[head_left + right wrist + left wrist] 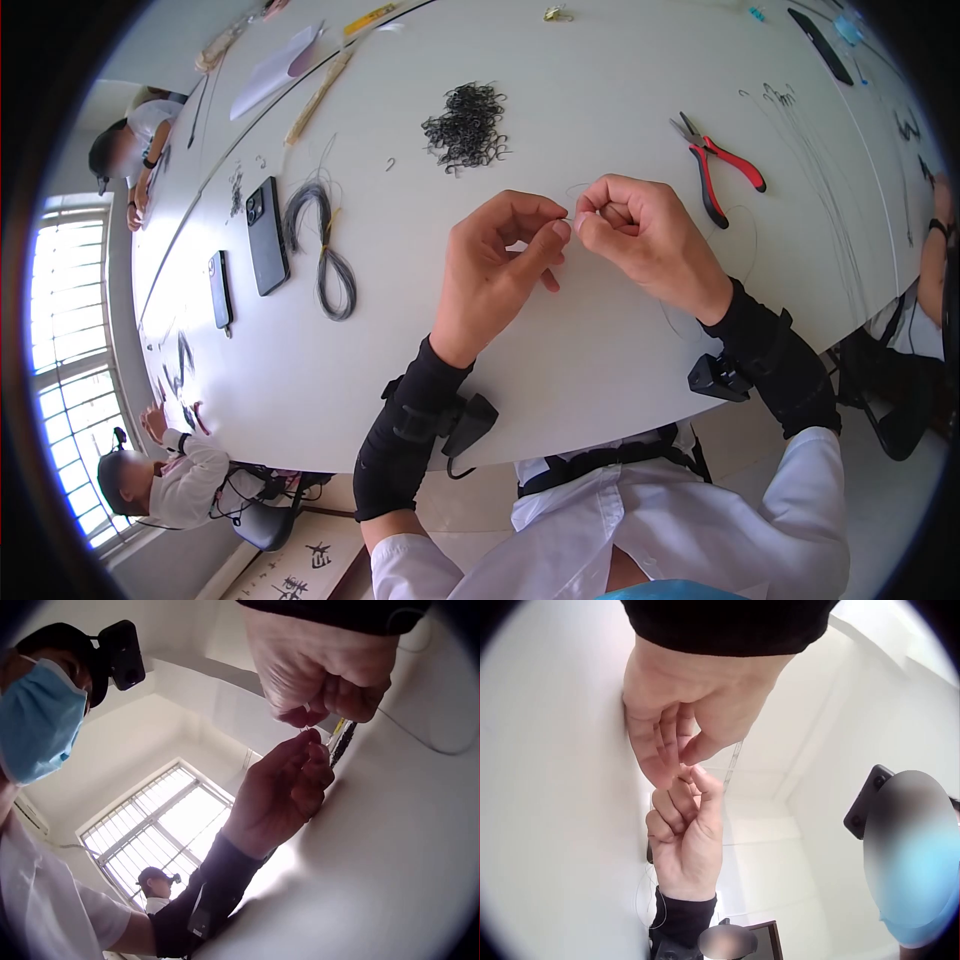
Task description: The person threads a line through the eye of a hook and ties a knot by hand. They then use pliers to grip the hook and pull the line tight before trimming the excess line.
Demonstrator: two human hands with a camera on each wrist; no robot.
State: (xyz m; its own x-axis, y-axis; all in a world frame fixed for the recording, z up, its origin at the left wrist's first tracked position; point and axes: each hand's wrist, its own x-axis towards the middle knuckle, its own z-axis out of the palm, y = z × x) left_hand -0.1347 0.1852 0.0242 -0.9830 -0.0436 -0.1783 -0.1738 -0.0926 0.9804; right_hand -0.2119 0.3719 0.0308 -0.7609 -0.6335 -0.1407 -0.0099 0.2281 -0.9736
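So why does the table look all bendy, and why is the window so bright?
Head view: a fisheye lens curves the table and darkens the corners. Right wrist view: daylight glares through the window, leaving the left hand shadowed. Left wrist view: the right hand is slightly soft.

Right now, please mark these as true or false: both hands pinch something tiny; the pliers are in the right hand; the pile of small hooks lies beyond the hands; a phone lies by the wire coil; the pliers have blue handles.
1. Left hand and right hand meet at the fingertips and pinch something tiny. True.
2. The pliers are in the right hand. False: they lie on the table.
3. The pile of small hooks lies beyond the hands. True.
4. A phone lies by the wire coil. True.
5. The pliers have blue handles. False: red and black.
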